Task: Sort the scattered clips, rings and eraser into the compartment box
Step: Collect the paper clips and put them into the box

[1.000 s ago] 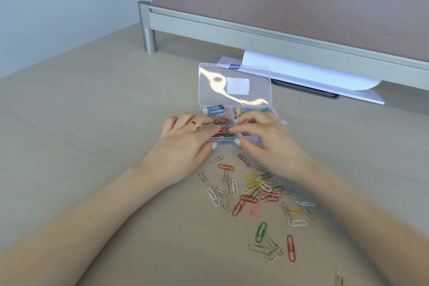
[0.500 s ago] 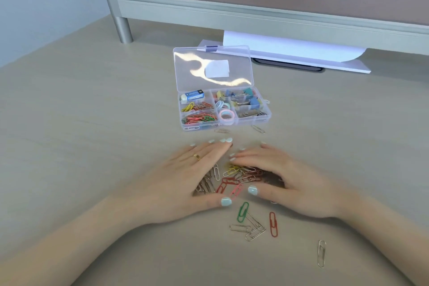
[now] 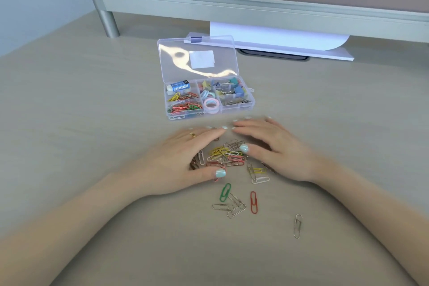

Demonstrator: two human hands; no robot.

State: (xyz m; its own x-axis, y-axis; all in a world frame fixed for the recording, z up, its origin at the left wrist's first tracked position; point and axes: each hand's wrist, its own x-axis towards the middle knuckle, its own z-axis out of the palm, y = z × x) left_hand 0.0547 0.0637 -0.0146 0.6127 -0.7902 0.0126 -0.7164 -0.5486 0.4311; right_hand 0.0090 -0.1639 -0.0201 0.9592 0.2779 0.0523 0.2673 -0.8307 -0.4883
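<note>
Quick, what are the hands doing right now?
Left hand: open, flat over the paper clips.
Right hand: open, flat beside them.

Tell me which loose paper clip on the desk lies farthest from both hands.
The lone silver paper clip, nearest the camera and off to the right, apart from the others. The green clip and red clip lie closer to the hands.

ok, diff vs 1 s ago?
Both hands left the compartment box and came back toward the body. Left hand and right hand now lie flat, cupping the paper clip pile. Nothing gripped. Box contents and open lid unchanged.
</note>
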